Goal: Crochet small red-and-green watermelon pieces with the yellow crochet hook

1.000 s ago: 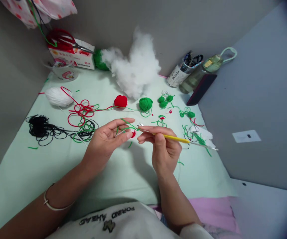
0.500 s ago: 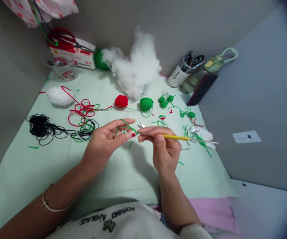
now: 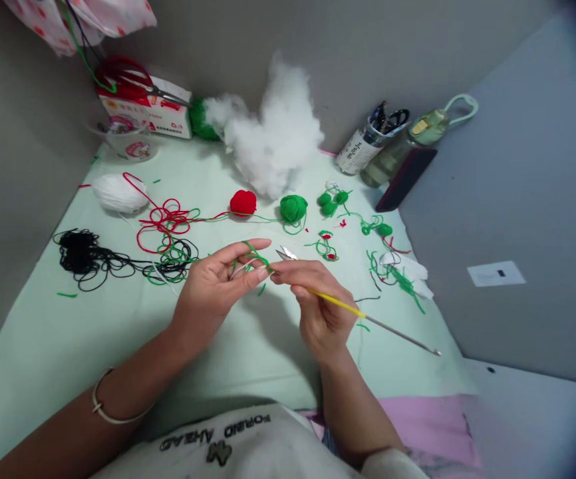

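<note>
Yellow-handled hook (image 3: 340, 302) sits in the right hand (image 3: 324, 316), gripped pen-fashion between thumb and fingers. Its bare metal end slopes down to the right, above the cloth (image 3: 268, 359); the working end meets the left fingertips and is hidden there.

Left hand (image 3: 208, 286): thumb and fingers pinch the work, index finger extended. Green yarn (image 3: 254, 253) runs from that index finger to the pinch; a white strand (image 3: 241, 269) passes by the same fingers. The work itself lies between the 2 hands, mostly covered, so its shape cannot be told. Fingertips of the 2 hands are close together; whether they touch is unclear.

Just beyond the hands: small blades (image 3: 287, 253), partly masked, and 2 green-and-red bits (image 3: 328, 246) with loose tails. Farther back, the red ball (image 3: 243, 203) is left of the green ball (image 3: 293, 209), with white stuffing (image 3: 273, 146) behind them.

Left side: white ball (image 3: 118, 193), red loops (image 3: 168, 219) beside it, black yarn (image 3: 78, 253) in a tangle nearer the person. Behind: tub (image 3: 136, 148), box (image 3: 173, 123), red-handled scissors (image 3: 128, 76).

Right side: green pieces (image 3: 328, 208), trimmings (image 3: 408, 286), pen cup (image 3: 356, 153), bottle (image 3: 428, 126), dark slab (image 3: 406, 181) leaning against the bottle.
</note>
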Demonstrator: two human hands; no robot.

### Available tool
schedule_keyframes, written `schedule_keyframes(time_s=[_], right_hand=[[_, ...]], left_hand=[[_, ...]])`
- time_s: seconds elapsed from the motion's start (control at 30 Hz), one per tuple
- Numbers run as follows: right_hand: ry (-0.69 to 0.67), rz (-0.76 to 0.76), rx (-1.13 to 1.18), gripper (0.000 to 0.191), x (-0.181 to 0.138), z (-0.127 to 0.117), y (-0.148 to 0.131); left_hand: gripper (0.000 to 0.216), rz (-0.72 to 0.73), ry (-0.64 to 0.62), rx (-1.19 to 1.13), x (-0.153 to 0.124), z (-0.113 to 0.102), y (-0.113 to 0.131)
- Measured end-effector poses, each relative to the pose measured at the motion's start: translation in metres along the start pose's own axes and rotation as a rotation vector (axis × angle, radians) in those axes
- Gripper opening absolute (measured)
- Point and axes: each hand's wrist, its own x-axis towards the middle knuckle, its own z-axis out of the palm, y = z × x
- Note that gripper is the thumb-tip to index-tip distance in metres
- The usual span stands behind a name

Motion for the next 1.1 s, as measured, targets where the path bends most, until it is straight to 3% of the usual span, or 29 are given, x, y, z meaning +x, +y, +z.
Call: schedule_keyframes(time_s=[0.23, 0.47, 0.63, 0.87, 1.1], right_hand=[[0.03, 0.071, -0.07, 0.02, 0.005, 0.002, -0.002], [0.046, 0.265, 0.195, 0.019, 0.008, 0.002, 0.0], [-0.025, 0.25, 0.139, 0.019, 0.008, 0.0, -0.003], [-0.086, 0.238, 0.112, 0.019, 0.01, -0.006, -0.003], [-0.135, 0.207, 0.032, 0.02, 0.011, -0.007, -0.002]], left_hand=[[0.039, -0.043, -0.066, -0.094, -0.001, 0.003, -0.003], [0.044, 0.082, -0.053, 0.169, 0.001, -0.001, -0.001], [0.053, 0.12, -0.087, 0.338, 0.007, -0.004, -0.002], [0.033, 0.185, -0.056, 0.48, 0.009, -0.007, 0.004], [0.028, 0.305, -0.002, 0.518, 0.003, -0.013, 0.01]])
